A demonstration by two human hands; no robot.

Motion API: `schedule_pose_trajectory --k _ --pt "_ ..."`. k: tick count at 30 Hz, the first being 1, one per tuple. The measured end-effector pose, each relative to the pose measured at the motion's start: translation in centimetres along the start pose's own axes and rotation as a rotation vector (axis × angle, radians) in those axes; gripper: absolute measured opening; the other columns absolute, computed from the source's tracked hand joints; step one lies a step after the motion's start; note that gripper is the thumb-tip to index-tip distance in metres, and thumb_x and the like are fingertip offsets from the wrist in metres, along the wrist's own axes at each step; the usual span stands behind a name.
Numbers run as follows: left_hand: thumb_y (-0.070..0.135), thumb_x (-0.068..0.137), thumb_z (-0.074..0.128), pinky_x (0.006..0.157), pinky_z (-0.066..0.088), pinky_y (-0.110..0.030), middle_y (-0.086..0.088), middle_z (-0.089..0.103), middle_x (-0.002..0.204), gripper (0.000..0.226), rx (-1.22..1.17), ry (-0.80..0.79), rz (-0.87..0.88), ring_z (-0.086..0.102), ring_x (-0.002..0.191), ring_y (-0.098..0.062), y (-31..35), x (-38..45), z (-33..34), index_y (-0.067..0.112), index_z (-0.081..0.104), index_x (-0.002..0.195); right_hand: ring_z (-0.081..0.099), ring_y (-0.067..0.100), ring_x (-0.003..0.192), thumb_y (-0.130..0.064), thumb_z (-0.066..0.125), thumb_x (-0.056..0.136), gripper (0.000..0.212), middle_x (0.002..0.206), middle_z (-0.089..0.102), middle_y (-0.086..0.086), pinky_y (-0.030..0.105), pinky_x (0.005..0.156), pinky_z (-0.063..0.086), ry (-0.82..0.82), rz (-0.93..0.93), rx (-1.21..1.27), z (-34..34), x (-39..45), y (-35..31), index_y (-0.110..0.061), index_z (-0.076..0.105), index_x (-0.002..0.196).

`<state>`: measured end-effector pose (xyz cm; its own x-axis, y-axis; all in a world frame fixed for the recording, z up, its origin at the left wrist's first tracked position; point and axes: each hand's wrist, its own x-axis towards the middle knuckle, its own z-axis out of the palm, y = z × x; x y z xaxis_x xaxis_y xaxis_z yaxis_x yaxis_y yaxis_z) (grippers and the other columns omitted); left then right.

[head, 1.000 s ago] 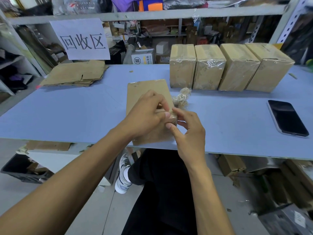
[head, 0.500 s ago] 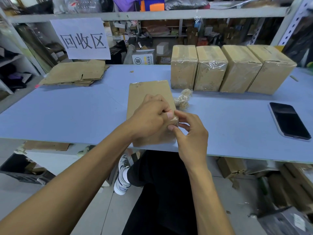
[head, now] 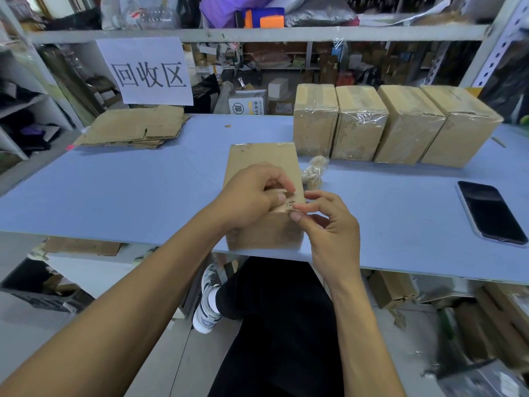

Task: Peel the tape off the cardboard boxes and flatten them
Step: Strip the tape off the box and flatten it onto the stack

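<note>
A taped cardboard box point(head: 262, 157) lies lengthwise at the table's near edge. My left hand point(head: 252, 193) presses down on its near top corner. My right hand point(head: 329, 224) pinches a small end of clear tape point(head: 290, 206) at the box's near right corner, thumb and forefinger together. A crumpled ball of removed tape point(head: 313, 173) lies just right of the box. Several taped boxes point(head: 396, 124) stand in a row behind it.
A stack of flattened cardboard point(head: 136, 128) lies at the far left of the blue table point(head: 114, 190). A black phone point(head: 491, 214) lies at the right. Shelving with clutter rises behind; more cardboard and a black bin sit under the table.
My right hand's fingertips have shifted slightly right and lower at the corner, pinching the tape end. The left hand stays on the box.
</note>
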<state>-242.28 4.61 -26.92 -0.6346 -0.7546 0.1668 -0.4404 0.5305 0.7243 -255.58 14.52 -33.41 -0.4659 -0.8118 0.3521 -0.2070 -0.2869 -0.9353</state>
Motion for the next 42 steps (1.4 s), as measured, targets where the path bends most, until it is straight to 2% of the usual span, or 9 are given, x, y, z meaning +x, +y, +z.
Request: schedule_pose_trajectory --k 9,17,22,27,31,33,36,39,42 --pt "0.014 0.091 0.066 0.099 0.038 -0.032 0.002 0.055 0.113 0.026 0.181 0.014 0.008 0.049 0.117 -0.02 0.1 0.4 0.4 0.04 0.063 0.093 0.069 0.01 0.109 0.007 0.07 0.088 0.026 0.113 0.075 -0.007 0.026 0.094 0.054 -0.078 0.016 0.151 -0.7 -0.6 0.4 -0.018 0.07 0.079" --pt "0.02 0.092 0.062 0.099 0.033 -0.029 0.002 0.051 0.11 0.019 0.237 0.002 -0.007 0.044 0.119 -0.02 0.5 0.2 0.7 0.039 0.06 0.094 0.062 0.011 0.122 0.003 0.073 0.086 0.01 0.142 0.057 -0.005 0.023 0.095 0.053 -0.116 0.046 0.17 -2.1 -1.4 0.9 -0.006 0.075 0.085" --pt "0.022 0.092 0.063 0.1 0.034 -0.03 0.001 0.051 0.112 0.017 0.242 0.0 -0.009 0.044 0.12 -0.02 0.6 0.2 0.7 0.038 0.059 0.094 0.066 0.012 0.107 -0.016 0.081 0.083 0.028 0.12 0.062 -0.013 0.027 0.087 0.054 0.077 0.023 0.124 -0.3 -1.8 0.6 -0.03 0.069 0.062" --pt "0.025 0.091 0.066 0.1 0.032 -0.027 0.005 0.049 0.113 0.011 0.234 -0.001 -0.024 0.043 0.122 -0.018 0.5 0.4 0.8 0.035 0.062 0.092 0.07 0.012 0.095 -0.009 0.08 0.083 0.047 0.107 0.066 -0.008 0.022 0.077 0.051 0.151 0.034 0.101 0.1 -2.1 1.5 -0.028 0.055 0.049" --pt "0.031 0.088 0.069 0.102 0.035 -0.028 0.008 0.048 0.114 0.009 0.219 -0.021 -0.027 0.043 0.12 -0.014 0.4 0.5 0.7 0.031 0.065 0.096 0.069 0.007 0.094 -0.001 0.077 0.084 0.023 0.117 0.06 -0.003 0.013 0.075 0.051 0.179 0.085 0.142 0.0 -2.3 1.6 -0.005 0.064 0.066" --pt "0.033 0.088 0.069 0.105 0.034 -0.03 0.007 0.046 0.119 0.018 0.222 -0.044 -0.018 0.041 0.123 -0.015 0.6 0.2 0.5 0.035 0.064 0.105 0.065 0.003 0.102 0.001 0.076 0.084 0.018 0.121 0.056 -0.003 0.016 0.081 0.053 0.16 0.074 0.119 0.1 -2.4 1.7 -0.011 0.065 0.076" --pt "0.034 0.091 0.065 0.118 0.02 -0.038 0.005 0.039 0.143 0.036 0.215 -0.175 0.017 0.024 0.141 -0.018 1.3 -0.3 0.0 0.051 0.06 0.122 0.061 0.008 0.109 -0.004 0.079 0.082 0.031 0.119 0.058 -0.008 0.024 0.088 0.053 0.143 0.042 0.09 0.7 -2.5 1.8 -0.025 0.061 0.095" --pt "0.042 0.086 0.061 0.122 -0.002 -0.052 0.01 0.023 0.161 0.034 0.326 -0.306 0.028 0.001 0.151 -0.013 1.9 -0.4 -0.3 0.064 0.056 0.112 0.059 0.004 0.107 -0.02 0.085 0.08 0.046 0.117 0.058 -0.016 0.025 0.088 0.053 0.151 0.119 0.059 0.9 -2.7 1.7 -0.033 0.054 0.111" --pt "0.033 0.093 0.066 0.12 -0.001 -0.058 0.012 0.025 0.161 0.033 0.321 -0.303 0.049 0.002 0.152 -0.015 1.8 -0.2 -0.2 0.063 0.057 0.099 0.058 -0.002 0.107 -0.032 0.083 0.081 0.035 0.11 0.061 -0.017 0.026 0.085 0.05 0.119 0.193 0.002 1.1 -2.9 1.4 -0.029 0.055 0.103"
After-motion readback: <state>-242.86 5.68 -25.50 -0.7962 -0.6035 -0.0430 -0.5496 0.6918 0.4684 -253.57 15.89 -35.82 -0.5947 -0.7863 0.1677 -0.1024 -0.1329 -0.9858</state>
